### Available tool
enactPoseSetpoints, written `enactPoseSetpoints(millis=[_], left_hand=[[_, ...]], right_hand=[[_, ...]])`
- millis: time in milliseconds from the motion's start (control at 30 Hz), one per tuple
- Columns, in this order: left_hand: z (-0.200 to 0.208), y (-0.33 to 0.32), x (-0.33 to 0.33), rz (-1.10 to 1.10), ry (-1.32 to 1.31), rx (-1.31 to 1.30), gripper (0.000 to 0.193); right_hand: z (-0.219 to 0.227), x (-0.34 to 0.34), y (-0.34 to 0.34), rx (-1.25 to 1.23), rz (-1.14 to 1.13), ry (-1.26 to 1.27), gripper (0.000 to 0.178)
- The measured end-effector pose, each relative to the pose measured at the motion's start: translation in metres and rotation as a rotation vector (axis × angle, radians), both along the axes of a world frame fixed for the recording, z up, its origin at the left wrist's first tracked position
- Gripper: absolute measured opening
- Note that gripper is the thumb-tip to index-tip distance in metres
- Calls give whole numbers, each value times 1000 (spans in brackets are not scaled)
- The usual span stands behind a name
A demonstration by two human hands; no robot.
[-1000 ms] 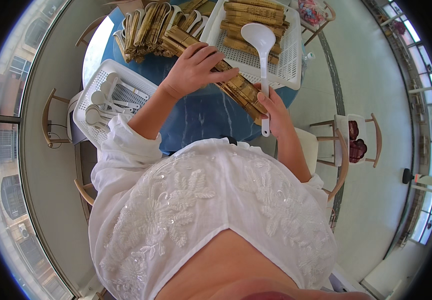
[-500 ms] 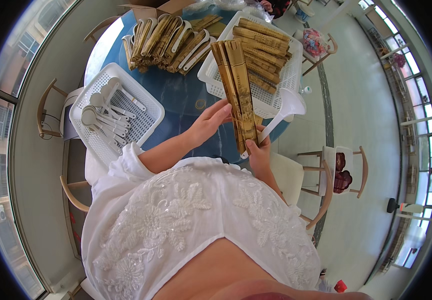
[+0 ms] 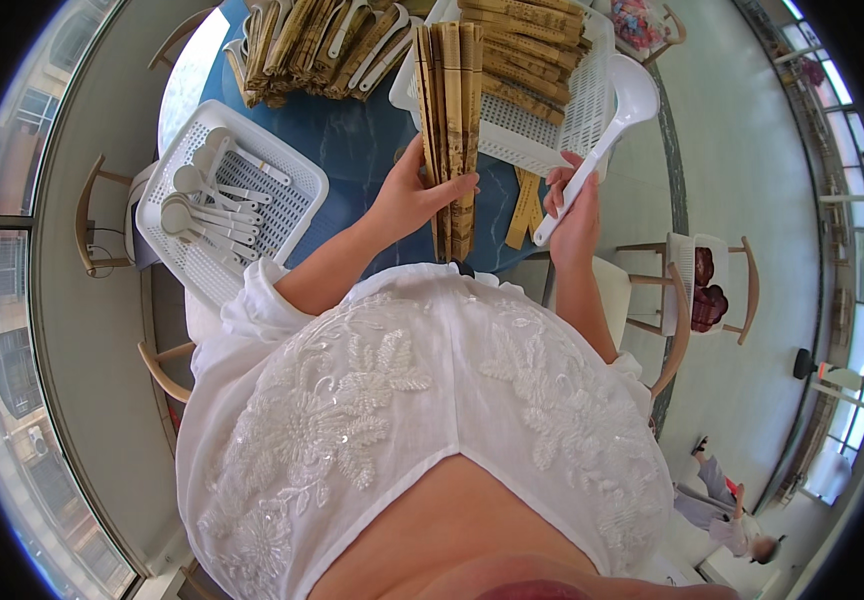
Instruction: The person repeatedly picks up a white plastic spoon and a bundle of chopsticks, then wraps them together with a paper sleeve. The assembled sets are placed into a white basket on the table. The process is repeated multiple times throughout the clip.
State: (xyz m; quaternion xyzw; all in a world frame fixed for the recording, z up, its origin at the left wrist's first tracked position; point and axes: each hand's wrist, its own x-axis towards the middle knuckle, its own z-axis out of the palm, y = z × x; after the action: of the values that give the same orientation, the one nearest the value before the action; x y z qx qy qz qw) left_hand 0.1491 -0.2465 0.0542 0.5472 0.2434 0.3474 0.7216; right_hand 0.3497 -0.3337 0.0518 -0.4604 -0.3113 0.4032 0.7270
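Note:
My left hand (image 3: pixel 407 205) is closed around a bundle of long gold-brown printed strips (image 3: pixel 455 110), held upright over the table's near edge, thumb across its front. In my right hand (image 3: pixel 579 210) is a white ladle (image 3: pixel 600 158), gripped by the handle, its bowl up and to the right. Ladle and bundle are apart. Between my hands, a few loose golden strips (image 3: pixel 524 212) lie at the table edge. Behind the bundle, a white basket (image 3: pixel 527 155) holds several more bundles (image 3: pixel 527 60).
A second white basket (image 3: pixel 314 190) on the left contains several white ladles (image 3: pixel 214 215). Bundles with white ladles (image 3: pixel 322 45) are piled at the back of the blue table (image 3: pixel 342 150). Wooden chairs (image 3: pixel 672 330) stand at right; a person (image 3: pixel 732 510) is far off at lower right.
The ladle, earlier against the bundle, has moved away to the right in my right hand. My left hand now grips the bundle, which stands more upright. The view has shifted; a distant person appears.

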Motion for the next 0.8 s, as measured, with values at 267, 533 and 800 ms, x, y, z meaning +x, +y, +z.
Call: enactPoseSetpoints(millis=[267,533,800], left_hand=[[-4,-9,2,-56,103,-146,43],[-7,-13,7,-140,97,-43,44],[-3,-3,2,-315,108,-115,55]], right_hand=[[42,-15,16,112,285,242,21],[53,-15,46,152,211,155,28],[58,-19,56,64,67,64,21]])
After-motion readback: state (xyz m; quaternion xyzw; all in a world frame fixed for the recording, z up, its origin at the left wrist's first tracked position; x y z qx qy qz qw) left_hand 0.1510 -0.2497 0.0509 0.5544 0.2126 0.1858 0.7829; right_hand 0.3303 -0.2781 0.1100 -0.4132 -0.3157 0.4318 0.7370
